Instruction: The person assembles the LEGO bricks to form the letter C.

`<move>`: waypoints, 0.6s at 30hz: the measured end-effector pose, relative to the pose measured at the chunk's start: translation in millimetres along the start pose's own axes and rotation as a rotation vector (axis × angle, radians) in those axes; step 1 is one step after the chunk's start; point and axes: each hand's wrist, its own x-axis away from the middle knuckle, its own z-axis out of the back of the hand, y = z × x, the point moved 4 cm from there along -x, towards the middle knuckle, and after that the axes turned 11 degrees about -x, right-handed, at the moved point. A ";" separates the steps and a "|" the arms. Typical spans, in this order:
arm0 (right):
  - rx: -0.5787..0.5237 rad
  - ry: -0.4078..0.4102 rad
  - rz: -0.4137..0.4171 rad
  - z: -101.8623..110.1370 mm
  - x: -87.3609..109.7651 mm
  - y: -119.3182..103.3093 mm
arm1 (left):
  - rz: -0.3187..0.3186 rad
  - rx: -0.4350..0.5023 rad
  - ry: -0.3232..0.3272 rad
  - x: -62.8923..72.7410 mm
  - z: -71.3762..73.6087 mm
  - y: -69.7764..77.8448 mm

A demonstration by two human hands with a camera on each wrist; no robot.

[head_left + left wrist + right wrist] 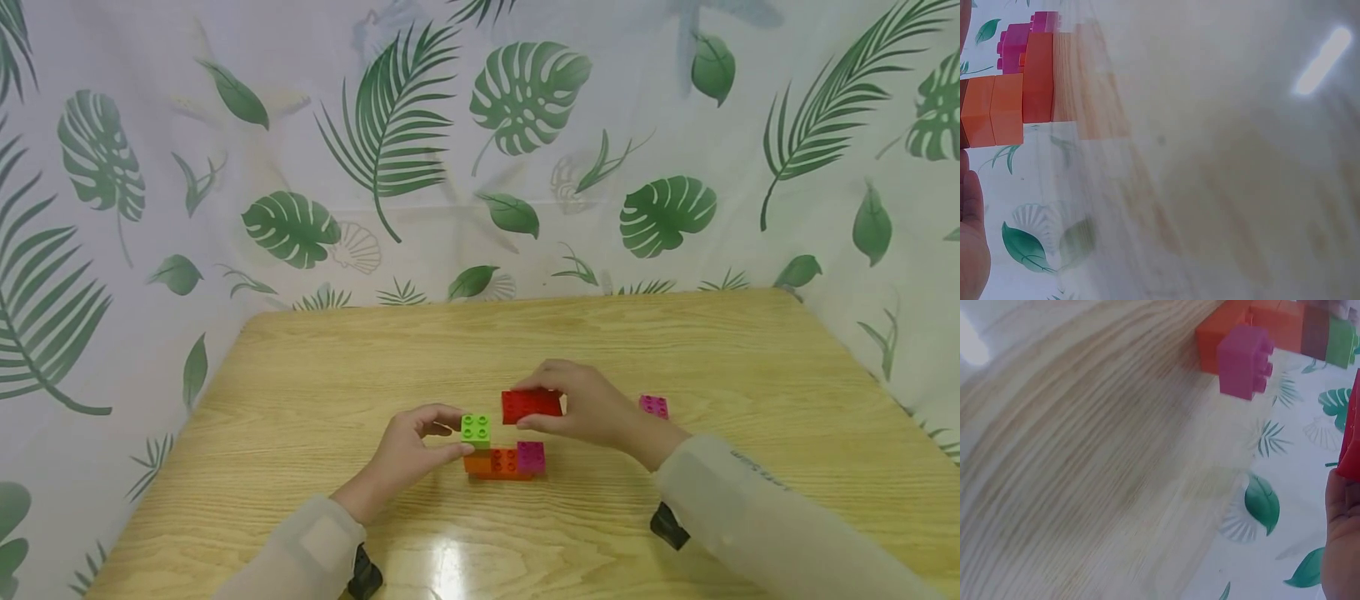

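Observation:
A stack of toy building bricks stands on the table, with a long orange brick (pixel 501 477) at its bottom. Its left end rises through more orange bricks (pixel 991 112) and a brown brick (pixel 1315 332) to a lime green brick (pixel 476 429) on top. A magenta brick (pixel 532 457) sits on the right end. My left hand (pixel 408 446) pinches the stack's tall end near the green brick, thumb in front and fingers behind. Just behind and right of the stack, my right hand (pixel 588 408) grips a red brick (pixel 517 407), held apart from it.
Another magenta brick (pixel 654 406) lies on the wooden table (pixel 337 358) to the right, partly behind my right forearm. A leaf-patterned cloth (pixel 435 167) hangs behind the table's back edge. Dark wrist straps (pixel 669 526) show below both sleeves.

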 end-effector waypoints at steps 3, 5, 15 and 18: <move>-0.007 0.003 0.016 -4.7 -3.1 -5.0 | 0.001 -0.005 0.000 -0.2 0.5 -1.5; -0.013 0.001 0.023 -8.2 -4.5 -8.6 | 0.000 -0.007 0.001 -0.7 0.0 -5.6; -0.030 -0.023 0.013 -20.6 -10.1 -24.5 | -0.048 -0.038 0.002 2.3 2.9 6.9; -0.028 -0.026 -0.005 -21.6 -11.4 -26.7 | -0.042 -0.041 0.002 2.4 3.1 9.4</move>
